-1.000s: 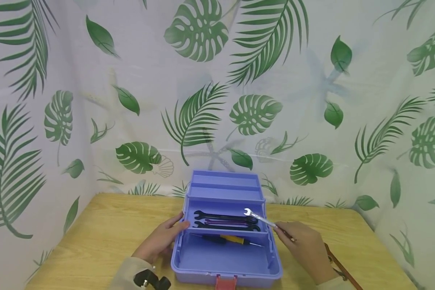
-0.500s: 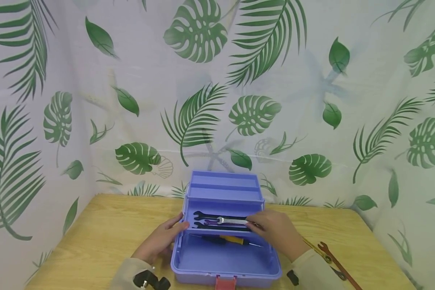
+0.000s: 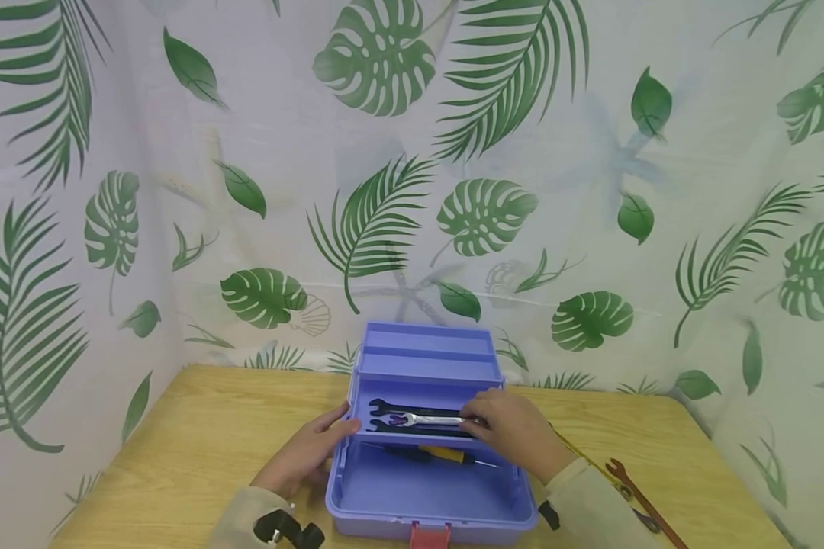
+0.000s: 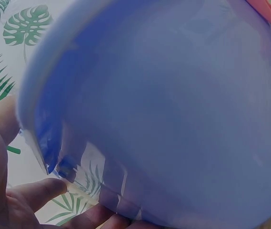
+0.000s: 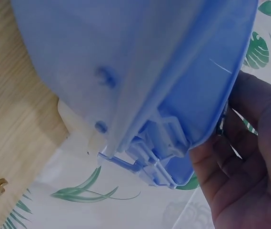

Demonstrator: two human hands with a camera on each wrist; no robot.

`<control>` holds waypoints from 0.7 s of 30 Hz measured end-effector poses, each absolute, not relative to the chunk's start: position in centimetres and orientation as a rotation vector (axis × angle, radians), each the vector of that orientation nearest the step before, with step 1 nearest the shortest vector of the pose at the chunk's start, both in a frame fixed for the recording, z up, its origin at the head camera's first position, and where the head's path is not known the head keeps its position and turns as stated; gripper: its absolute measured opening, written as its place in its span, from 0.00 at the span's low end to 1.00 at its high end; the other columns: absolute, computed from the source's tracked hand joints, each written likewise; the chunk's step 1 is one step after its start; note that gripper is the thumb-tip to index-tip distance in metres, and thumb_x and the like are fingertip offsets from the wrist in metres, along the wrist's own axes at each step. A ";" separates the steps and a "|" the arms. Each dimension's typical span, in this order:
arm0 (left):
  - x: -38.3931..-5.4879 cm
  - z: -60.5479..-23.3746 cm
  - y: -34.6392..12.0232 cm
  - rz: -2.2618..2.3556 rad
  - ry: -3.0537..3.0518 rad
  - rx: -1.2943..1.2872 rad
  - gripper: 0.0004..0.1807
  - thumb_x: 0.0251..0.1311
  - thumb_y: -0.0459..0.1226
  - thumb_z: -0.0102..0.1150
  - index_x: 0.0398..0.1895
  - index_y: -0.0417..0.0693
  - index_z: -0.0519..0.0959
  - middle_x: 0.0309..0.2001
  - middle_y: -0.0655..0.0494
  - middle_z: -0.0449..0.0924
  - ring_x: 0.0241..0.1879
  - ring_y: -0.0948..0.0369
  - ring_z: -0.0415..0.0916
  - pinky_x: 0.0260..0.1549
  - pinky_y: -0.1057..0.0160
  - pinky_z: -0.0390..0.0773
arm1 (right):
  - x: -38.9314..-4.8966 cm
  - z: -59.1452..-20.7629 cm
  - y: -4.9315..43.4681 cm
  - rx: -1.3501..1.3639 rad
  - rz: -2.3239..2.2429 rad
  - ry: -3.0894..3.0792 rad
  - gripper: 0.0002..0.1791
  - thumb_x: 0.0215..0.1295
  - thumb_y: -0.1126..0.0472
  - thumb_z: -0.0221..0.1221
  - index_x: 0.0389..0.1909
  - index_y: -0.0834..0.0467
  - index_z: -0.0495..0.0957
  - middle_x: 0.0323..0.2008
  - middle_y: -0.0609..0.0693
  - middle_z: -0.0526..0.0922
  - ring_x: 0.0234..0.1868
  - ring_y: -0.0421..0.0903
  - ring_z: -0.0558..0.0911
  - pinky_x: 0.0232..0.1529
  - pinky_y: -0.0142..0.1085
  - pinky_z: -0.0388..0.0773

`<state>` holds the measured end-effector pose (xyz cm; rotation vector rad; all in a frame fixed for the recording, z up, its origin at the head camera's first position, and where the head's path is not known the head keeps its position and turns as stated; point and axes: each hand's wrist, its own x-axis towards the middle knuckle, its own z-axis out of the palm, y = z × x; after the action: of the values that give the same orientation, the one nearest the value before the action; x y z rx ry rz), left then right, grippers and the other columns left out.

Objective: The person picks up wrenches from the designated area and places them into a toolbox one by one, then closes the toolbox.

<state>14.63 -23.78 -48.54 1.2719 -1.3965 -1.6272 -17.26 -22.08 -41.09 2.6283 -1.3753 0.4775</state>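
A purple-blue toolbox [image 3: 432, 512] stands open, its upper tray [image 3: 384, 389] raised behind the lower compartment. My left hand [image 3: 310, 450] holds the tray's left side, thumb on the rim and fingers outside; the left wrist view shows those fingers against the box wall. Between thumb and fingers my right hand [image 3: 518, 431] pinches a silver wrench [image 3: 434, 420], low over the tray. Beneath it lie two black wrenches [image 3: 401, 409] and a purple wrench [image 3: 397, 419], mostly covered. In the right wrist view, the box wall hides nearly all of the silver wrench.
Two screwdrivers, one with a yellow handle [image 3: 441, 453] and one with a black handle [image 3: 409, 454], lie in the lower compartment. Right of the box, a reddish-brown wrench [image 3: 642, 499] and a yellow wrench [image 3: 590, 457] lie on the wooden table [image 3: 233, 412]. A leaf-patterned curtain [image 3: 281, 229] stands behind.
My right hand has carried the silver wrench left from the tray's right edge and lowered it over the other wrenches. The left hand has stayed in place on the tray side.
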 end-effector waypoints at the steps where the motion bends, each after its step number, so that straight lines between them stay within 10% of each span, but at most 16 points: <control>1: 14.6 -48.5 -23.8 -1.623 -1.398 1.276 0.43 0.58 0.60 0.56 0.74 0.56 0.54 0.68 0.33 0.57 0.55 0.39 0.72 0.34 0.45 0.81 | -17.3 -41.0 -22.1 2.634 0.484 -1.384 0.05 0.55 0.54 0.67 0.31 0.49 0.85 0.28 0.38 0.80 0.30 0.36 0.78 0.30 0.32 0.77; 21: 14.6 -48.3 -23.6 -1.642 -1.406 1.299 0.45 0.58 0.61 0.55 0.74 0.56 0.53 0.67 0.32 0.58 0.53 0.40 0.74 0.33 0.46 0.81 | -25.3 -42.2 -17.2 2.378 1.002 -1.748 0.05 0.64 0.58 0.60 0.39 0.46 0.81 0.31 0.34 0.80 0.32 0.31 0.76 0.30 0.31 0.77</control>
<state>14.55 -23.63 -48.27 1.2992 -1.4055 -1.6424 -25.26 -17.22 -42.20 2.3777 -1.7482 1.0019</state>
